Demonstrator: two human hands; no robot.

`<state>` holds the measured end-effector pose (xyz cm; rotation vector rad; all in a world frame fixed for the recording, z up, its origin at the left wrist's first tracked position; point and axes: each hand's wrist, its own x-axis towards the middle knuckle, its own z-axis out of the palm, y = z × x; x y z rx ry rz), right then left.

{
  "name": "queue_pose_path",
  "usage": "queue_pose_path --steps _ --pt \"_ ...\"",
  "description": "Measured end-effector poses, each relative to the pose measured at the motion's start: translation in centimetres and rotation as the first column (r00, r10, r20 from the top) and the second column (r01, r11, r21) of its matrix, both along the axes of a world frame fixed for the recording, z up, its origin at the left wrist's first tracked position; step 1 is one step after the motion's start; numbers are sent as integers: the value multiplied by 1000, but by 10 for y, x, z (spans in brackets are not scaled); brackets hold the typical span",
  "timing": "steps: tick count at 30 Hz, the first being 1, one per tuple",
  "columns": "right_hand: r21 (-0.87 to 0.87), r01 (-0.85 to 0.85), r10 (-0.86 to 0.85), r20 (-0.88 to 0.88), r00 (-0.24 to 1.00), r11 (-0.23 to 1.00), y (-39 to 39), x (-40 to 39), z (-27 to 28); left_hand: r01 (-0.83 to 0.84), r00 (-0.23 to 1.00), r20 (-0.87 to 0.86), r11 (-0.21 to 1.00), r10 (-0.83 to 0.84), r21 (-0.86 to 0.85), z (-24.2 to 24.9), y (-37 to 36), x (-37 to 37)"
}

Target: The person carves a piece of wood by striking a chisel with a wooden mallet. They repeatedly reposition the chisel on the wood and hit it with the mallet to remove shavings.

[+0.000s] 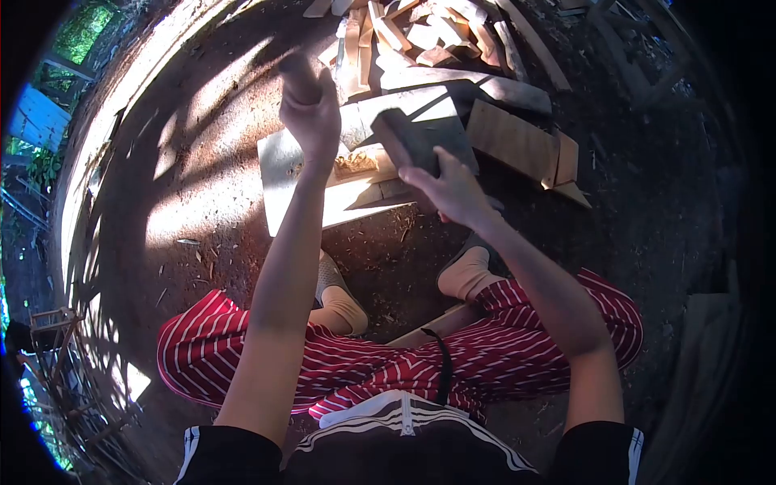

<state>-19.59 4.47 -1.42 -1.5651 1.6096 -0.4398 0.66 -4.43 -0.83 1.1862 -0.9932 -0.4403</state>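
My left hand (pixel 314 125) is raised, its fingers closed around a dark brown, rounded wooden piece (pixel 299 77) that is blurred at its top end. In my right hand (pixel 454 192) is a dark rectangular wooden block (pixel 402 139), gripped at its lower end and tilted up to the left. Both hands are above a pale, flat work board (pixel 279 174) on the ground. On that board lies a light piece of wood (pixel 353 164) with a rough, hollowed patch, partly hidden by the block and its shadow.
A heap of split wood pieces (pixel 436 36) lies beyond the board. To the right rests a flat wooden plank (pixel 513 141) with smaller offcuts. My feet (pixel 343 307) in shoes are just before the board. Shavings dot the dirt floor (pixel 202 202).
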Motion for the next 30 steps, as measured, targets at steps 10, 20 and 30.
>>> queue_pose_path --steps 10,20,30 --pt "-91 -116 73 -379 923 989 -9 -3 -38 -233 972 41 972 232 9 -6 -15 19" --pt "-174 -199 96 -471 877 964 10 -8 -37 276 922 -276 961 -272 -26 20 8 20" --pt "-159 -147 57 -468 882 976 -2 8 -43 772 610 -438 620 -660 141 30 -3 52"
